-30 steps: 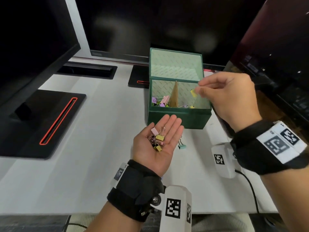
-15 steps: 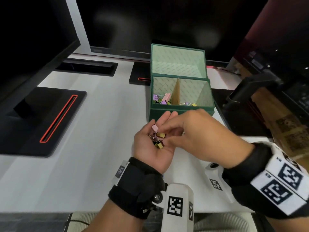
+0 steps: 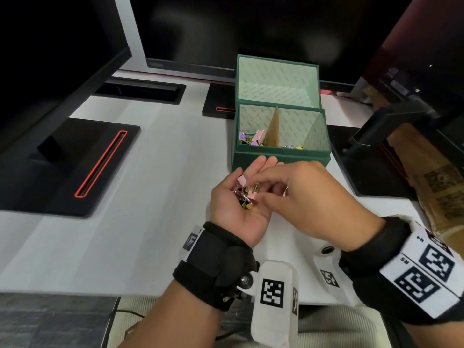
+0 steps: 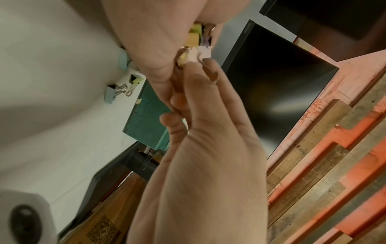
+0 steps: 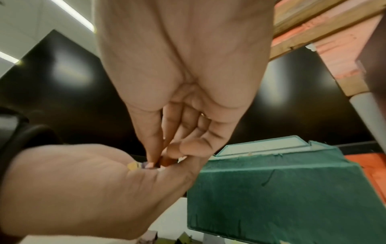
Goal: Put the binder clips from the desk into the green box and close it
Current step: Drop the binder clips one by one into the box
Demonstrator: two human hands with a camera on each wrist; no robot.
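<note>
Left hand (image 3: 238,209) palm-up, fingers relaxed and flat, cupping a small pile of coloured metal binder clips (image 3: 244,194) just in front of the open dark-green cardboard box (image 3: 281,156). Right hand (image 3: 298,197), over the box a second ago dropping a clip, has come back to the palm; its fingers (image 5: 153,148) are pinched on a pale pink clip (image 4: 199,53) in the pile. So one more clip went in, next being picked. Box already holds clips both sides of its tan divider (image 3: 273,126), lid (image 3: 277,79) upright. More clips (image 4: 121,90) lie on the white bench (image 3: 150,222) near the box. Task midway.
</note>
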